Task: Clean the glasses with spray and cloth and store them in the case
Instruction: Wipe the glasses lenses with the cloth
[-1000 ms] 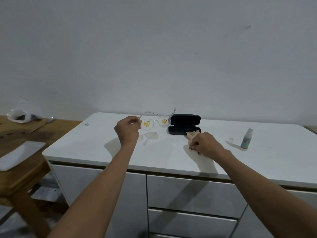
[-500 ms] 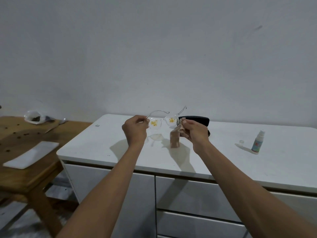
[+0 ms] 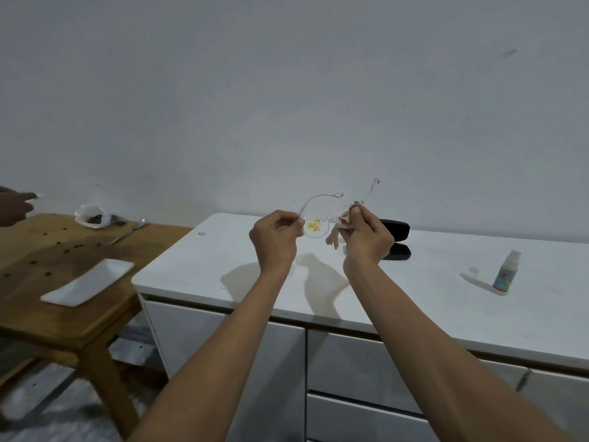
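Clear-framed glasses (image 3: 315, 229) with a yellow smear on the left lens hang in the air above the white cabinet top (image 3: 446, 301). My left hand (image 3: 275, 242) pinches the frame at its left hinge. My right hand (image 3: 366, 237) presses a small beige cloth (image 3: 333, 239) onto the right lens, which the fingers and cloth hide. Behind my right hand lies the open black case (image 3: 396, 237), partly hidden. A small spray bottle (image 3: 506, 271) stands at the right, its clear cap (image 3: 473, 270) lying beside it.
The white cabinet has drawers (image 3: 360, 371) below its front edge. A wooden table (image 3: 63, 282) at the left carries a white tray (image 3: 89, 282), a plastic bag (image 3: 92, 216) and a spoon (image 3: 130, 231). Another person's hand (image 3: 14, 204) shows at the far left edge.
My right hand lifted the cloth off the cabinet top and brought it onto the right lens. Both hands raised the glasses higher. The view swung right, showing another person's hand.
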Available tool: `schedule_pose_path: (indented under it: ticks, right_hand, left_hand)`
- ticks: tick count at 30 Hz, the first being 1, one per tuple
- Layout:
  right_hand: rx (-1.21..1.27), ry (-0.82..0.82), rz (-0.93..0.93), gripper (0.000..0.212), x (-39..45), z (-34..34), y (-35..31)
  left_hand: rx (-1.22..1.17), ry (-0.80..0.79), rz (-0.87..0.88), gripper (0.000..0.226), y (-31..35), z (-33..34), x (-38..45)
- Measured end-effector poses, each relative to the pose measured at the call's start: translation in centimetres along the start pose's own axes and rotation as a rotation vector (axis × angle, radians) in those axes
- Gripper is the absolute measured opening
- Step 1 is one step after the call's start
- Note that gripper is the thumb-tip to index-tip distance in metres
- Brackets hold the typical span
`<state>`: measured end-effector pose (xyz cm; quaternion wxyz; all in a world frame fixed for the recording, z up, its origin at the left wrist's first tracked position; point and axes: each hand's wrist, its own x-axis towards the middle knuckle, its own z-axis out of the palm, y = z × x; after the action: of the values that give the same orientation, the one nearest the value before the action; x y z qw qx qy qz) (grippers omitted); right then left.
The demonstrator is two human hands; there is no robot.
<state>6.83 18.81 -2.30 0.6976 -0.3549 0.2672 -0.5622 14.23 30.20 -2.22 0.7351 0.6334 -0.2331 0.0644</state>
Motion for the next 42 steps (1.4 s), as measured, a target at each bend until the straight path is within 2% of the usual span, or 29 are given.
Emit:
schedule_pose_path:
  ticks: [5,11,15,17,19,21,26,29,33,37,42]
  right_hand:
    - [0.032,-0.028,0.029,0.013,-0.1,0.9,-0.2]
    - [-0.169,-0.177,0.016,0.016,-0.4,0.4,0.0]
    - [-0.292,-0.226,-0.076,0.035,-0.4,-0.1,0.1]
    - [-0.334,-0.239,-0.134,0.034,-0.4,-0.5,0.0]
    - [-0.323,-0.248,-0.156,0.021,-0.6,-0.8,-0.4]
    - [-0.308,-0.248,-0.153,0.010,-0.7,-1.0,-0.7]
    - [-0.338,-0.256,-0.146,0.006,-0.5,-1.4,-1.0]
    - [-0.415,-0.200,-0.194,0.015,-0.3,-1.5,-0.8]
    - [-0.437,-0.168,-0.202,0.007,-0.2,-1.5,-0.7]
    - [-0.442,-0.148,-0.205,0.015,-0.4,-1.2,-0.4]
    - [-0.231,-0.109,-0.041,0.024,-0.3,-0.5,0.0]
  left_hand:
    - [-0.047,0.026,-0.007,0.013,0.1,0.1,-0.3]
    - [-0.068,0.055,-0.033,0.008,-0.3,0.1,-0.7]
    - [-0.060,0.054,-0.048,0.010,-0.7,0.1,-0.6]
    - [-0.059,0.045,-0.050,0.013,-0.7,0.0,-0.5]
    - [-0.061,0.038,-0.052,0.014,-0.7,-0.2,-0.5]
    - [-0.062,0.039,-0.054,0.018,-0.7,-0.4,-0.4]
    - [-0.060,0.041,-0.053,0.018,-0.9,-0.6,-0.1]
    - [-0.065,0.036,-0.048,0.013,-0.8,-0.7,-0.1]
    - [-0.055,0.022,-0.040,0.009,-0.7,-0.9,-0.2]
    - [-0.052,0.023,-0.019,0.009,-0.5,-0.9,-0.2]
    - [-0.050,0.038,0.004,0.010,-0.4,-0.6,-0.2]
